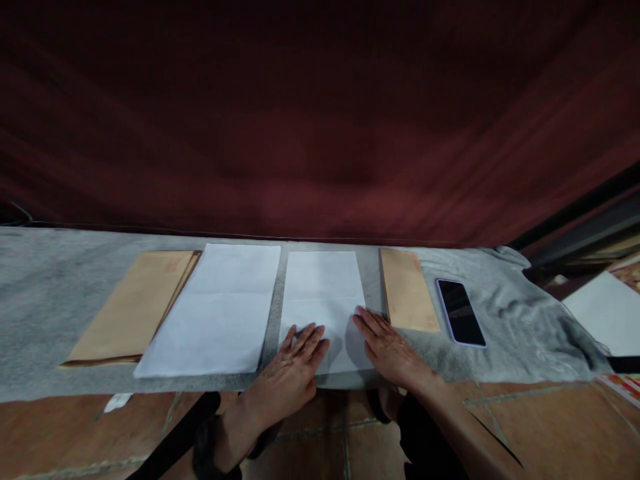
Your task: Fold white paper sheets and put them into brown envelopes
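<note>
Flat on the grey cloth, a single white sheet of paper [323, 280] with faint crease lines lies in front of me. My left hand [295, 363] rests on its lower left part, fingers stretched out. On its right edge lies my right hand [387, 340], also with fingers extended. Neither hand grips anything. Just left of the sheet is a larger stack of white paper [220, 313]. A brown envelope [409, 290] sits close by, beyond my right fingertips.
More brown envelopes [133, 307] are piled at the left, partly beside the white stack. A phone [461, 313] lies right of the single envelope. The grey cloth [40, 300] covers the narrow surface, with a dark red curtain [320, 133] behind and a tiled floor [550, 427] below.
</note>
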A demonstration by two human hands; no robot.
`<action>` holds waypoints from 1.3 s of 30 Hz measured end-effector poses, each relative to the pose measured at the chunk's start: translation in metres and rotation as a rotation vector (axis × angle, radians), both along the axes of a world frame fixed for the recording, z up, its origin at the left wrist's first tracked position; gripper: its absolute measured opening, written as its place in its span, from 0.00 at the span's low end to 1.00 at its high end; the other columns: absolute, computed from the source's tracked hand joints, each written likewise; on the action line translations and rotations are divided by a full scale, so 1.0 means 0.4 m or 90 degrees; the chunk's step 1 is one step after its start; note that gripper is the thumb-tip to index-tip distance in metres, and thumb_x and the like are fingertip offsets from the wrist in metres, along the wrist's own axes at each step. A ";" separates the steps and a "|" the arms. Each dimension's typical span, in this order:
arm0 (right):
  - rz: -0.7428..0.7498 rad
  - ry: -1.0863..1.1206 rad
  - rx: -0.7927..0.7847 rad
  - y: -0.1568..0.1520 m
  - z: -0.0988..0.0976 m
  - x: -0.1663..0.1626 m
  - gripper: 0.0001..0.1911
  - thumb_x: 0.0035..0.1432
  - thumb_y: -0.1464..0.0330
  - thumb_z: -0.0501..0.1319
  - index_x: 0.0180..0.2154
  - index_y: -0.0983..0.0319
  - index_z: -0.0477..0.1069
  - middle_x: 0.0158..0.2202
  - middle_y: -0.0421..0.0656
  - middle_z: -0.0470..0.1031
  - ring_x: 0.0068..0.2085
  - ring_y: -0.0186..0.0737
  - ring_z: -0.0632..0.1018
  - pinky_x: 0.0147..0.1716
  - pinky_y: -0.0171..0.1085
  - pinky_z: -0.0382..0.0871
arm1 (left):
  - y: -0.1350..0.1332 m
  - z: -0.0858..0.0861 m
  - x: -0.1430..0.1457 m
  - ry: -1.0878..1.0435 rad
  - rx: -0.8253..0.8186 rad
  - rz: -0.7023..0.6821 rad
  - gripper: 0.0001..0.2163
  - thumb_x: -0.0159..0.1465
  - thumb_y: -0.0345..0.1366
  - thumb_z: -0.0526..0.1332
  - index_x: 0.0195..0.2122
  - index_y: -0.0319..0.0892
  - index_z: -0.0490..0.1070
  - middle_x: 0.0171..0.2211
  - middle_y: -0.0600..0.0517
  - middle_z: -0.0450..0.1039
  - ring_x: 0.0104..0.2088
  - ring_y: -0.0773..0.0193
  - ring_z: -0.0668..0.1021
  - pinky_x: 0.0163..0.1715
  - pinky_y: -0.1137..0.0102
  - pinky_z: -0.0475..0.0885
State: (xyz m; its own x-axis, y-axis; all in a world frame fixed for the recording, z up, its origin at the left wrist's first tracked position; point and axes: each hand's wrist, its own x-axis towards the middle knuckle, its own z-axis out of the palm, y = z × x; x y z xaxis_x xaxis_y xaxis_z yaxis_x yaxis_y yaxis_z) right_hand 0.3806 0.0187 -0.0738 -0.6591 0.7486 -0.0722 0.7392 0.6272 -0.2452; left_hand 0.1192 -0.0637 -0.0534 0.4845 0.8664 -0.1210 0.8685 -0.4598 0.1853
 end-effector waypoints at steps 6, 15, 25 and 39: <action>0.041 0.018 -0.069 0.005 0.008 0.046 0.47 0.49 0.87 0.48 0.70 0.57 0.56 0.73 0.43 0.52 0.72 0.39 0.56 0.70 0.45 0.55 | 0.019 -0.003 -0.030 -0.060 0.009 0.009 0.30 0.61 0.22 0.54 0.65 0.46 0.64 0.69 0.50 0.61 0.70 0.58 0.62 0.70 0.55 0.55; 0.094 0.120 -0.134 0.022 0.073 0.056 0.31 0.63 0.73 0.60 0.65 0.47 0.65 0.68 0.37 0.64 0.68 0.40 0.65 0.69 0.46 0.54 | 0.070 0.058 -0.101 -0.367 -0.189 0.150 0.17 0.72 0.44 0.52 0.43 0.46 0.80 0.40 0.51 0.83 0.41 0.59 0.83 0.42 0.69 0.75; -0.145 0.244 -0.324 0.044 0.086 0.044 0.25 0.67 0.51 0.53 0.37 0.63 0.80 0.24 0.39 0.76 0.26 0.36 0.73 0.25 0.32 0.62 | 0.101 0.099 -0.188 -0.592 -0.331 0.278 0.21 0.58 0.50 0.67 0.48 0.43 0.80 0.49 0.47 0.81 0.49 0.51 0.80 0.49 0.64 0.74; -0.228 0.397 -0.404 0.052 0.072 0.007 0.24 0.62 0.51 0.55 0.40 0.63 0.79 0.33 0.42 0.80 0.34 0.41 0.76 0.32 0.35 0.68 | 0.117 0.062 -0.162 -0.650 -0.330 0.418 0.21 0.56 0.53 0.65 0.38 0.39 0.80 0.35 0.49 0.81 0.36 0.55 0.78 0.39 0.65 0.73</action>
